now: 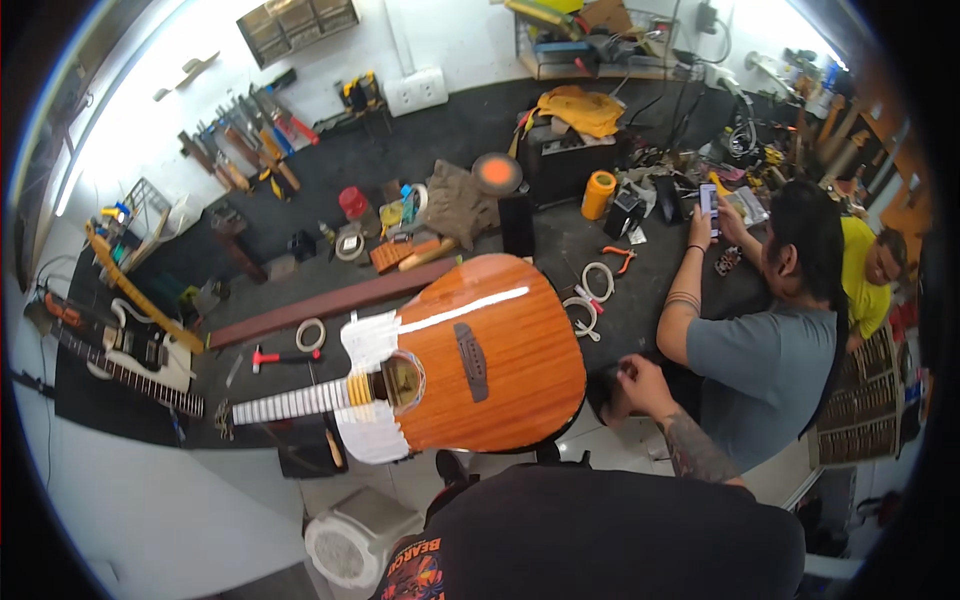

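Observation:
An orange-brown acoustic guitar (510,380) lies face up across the bench edge, its neck (290,405) pointing left. White paper or tape (368,345) covers the top by the soundhole, and a dark bridge (470,362) sits bare of strings. My right hand (647,385) is to the right of the guitar body, apart from it. Its fingers are curled together; whatever they hold, if anything, is too small to make out. A blurred, skin-toned shape (615,402) shows just below the fingers. My left hand is out of view.
Beside me on the right, a person in a grey shirt (765,365) holds a phone (709,205). Another in yellow (865,275) is behind. The black bench holds a red hammer (285,357), tape rolls (310,334), orange pliers (619,258) and a long wooden board (330,303).

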`<state>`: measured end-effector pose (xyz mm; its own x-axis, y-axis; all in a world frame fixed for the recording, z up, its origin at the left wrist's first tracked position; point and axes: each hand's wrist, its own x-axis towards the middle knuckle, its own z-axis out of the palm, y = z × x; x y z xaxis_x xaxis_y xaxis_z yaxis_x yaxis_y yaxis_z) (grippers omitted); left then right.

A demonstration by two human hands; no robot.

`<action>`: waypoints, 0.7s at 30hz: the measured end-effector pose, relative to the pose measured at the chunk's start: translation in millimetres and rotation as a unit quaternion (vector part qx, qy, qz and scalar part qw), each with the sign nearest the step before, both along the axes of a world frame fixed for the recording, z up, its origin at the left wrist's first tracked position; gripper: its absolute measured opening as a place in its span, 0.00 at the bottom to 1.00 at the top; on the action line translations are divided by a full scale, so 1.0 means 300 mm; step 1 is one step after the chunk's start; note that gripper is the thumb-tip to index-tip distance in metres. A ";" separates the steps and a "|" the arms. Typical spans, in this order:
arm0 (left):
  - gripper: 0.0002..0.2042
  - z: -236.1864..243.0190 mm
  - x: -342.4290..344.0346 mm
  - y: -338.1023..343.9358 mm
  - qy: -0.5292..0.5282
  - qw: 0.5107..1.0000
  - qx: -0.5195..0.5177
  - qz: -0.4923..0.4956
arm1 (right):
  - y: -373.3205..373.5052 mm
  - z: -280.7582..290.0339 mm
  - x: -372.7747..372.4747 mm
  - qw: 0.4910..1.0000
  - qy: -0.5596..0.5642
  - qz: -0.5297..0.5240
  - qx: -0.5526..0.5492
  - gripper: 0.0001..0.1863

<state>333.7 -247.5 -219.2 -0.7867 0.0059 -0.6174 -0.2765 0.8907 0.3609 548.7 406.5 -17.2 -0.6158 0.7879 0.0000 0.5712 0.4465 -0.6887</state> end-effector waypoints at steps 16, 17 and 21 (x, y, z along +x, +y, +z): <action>0.32 -0.085 0.647 -0.152 -0.077 0.974 0.032 0.212 | -0.087 0.211 -0.389 0.976 0.085 0.197 0.022 0.13; 0.32 -0.119 0.677 -0.206 -0.075 0.971 0.063 0.216 | -0.113 0.220 -0.430 0.970 0.108 0.214 0.034 0.13; 0.35 -0.173 0.803 -0.327 -0.064 0.951 0.191 0.234 | -0.215 0.240 -0.562 0.961 0.103 0.252 0.051 0.13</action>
